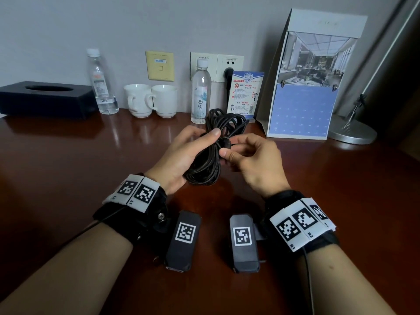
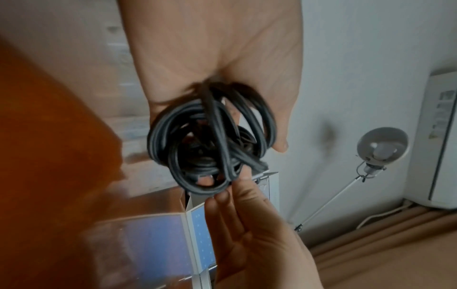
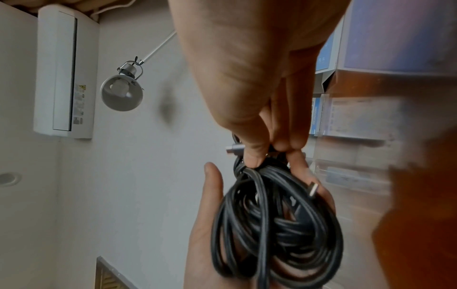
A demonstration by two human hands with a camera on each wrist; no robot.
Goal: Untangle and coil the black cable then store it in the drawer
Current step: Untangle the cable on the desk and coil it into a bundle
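The black cable (image 1: 208, 155) is a bundle of loops held above the brown desk (image 1: 91, 160). My left hand (image 1: 181, 155) cradles the bundle in its palm, thumb pressed over the middle. My right hand (image 1: 252, 160) pinches the wrapped middle of the bundle between thumb and fingers. In the left wrist view the cable (image 2: 210, 140) lies coiled against the left palm (image 2: 215, 48). In the right wrist view the right fingertips (image 3: 254, 156) pinch the cable (image 3: 277, 224) at its top, and a metal plug (image 3: 314, 188) sticks out. No drawer is in view.
Along the wall stand a black tissue box (image 1: 45, 98), two water bottles (image 1: 201, 92), two white mugs (image 1: 151, 100), a notice card (image 1: 246, 94), a desk calendar (image 1: 304, 87) and a lamp base (image 1: 352, 130). Two black tagged devices (image 1: 183, 242) lie near my wrists.
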